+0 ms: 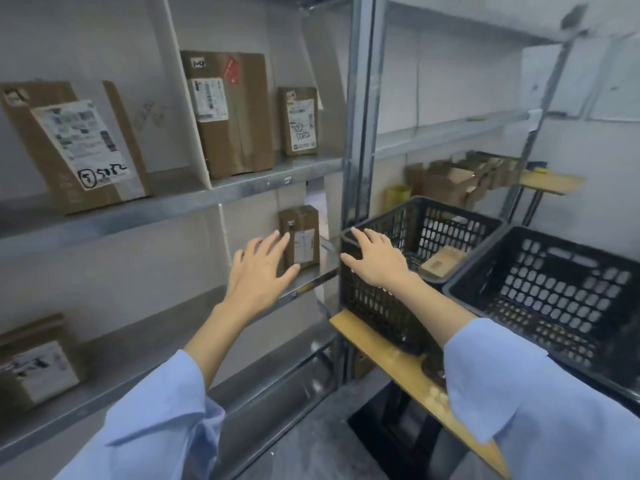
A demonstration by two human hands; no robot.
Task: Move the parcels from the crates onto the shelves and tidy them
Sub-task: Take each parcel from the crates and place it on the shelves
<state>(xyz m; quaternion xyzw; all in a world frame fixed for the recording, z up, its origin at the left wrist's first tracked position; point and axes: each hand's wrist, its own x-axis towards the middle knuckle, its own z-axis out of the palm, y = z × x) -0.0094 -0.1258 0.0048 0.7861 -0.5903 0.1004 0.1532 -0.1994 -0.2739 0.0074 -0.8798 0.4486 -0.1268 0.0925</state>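
One brown parcel [444, 260] lay low inside the nearer black crate [370, 306], flat or slightly tilted against the far wall, its long side apparently running from the near left toward the far right. It was to the right of and beyond the right hand [375, 258], down past the rim. That hand rested on the crate's near left corner, its fingers [360, 237] spread and straight over the rim and the thumb against the outer wall, holding nothing. By my reading, the right hand was plainly the nearer one for lifting this parcel, and it would need to go over the rim and down.

The left hand [260, 271] hovered in front of a small upright parcel [304, 237] at the right end of the middle shelf [156, 323], fingers fanned open. Its thumb tip was just beside the parcel's lower edge, but contact could not be made out. That parcel stood on its short end, label outward, close to the metal upright [360, 116].

A second crate [571, 268] sat touching the first on the right. No parcel showed in the part visible. Both stood on a wooden table [391, 358]. On the upper shelf [138, 211] a tall parcel [232, 116] and a smaller one [299, 121] stood upright, and a large one [76, 147] leaned further left.
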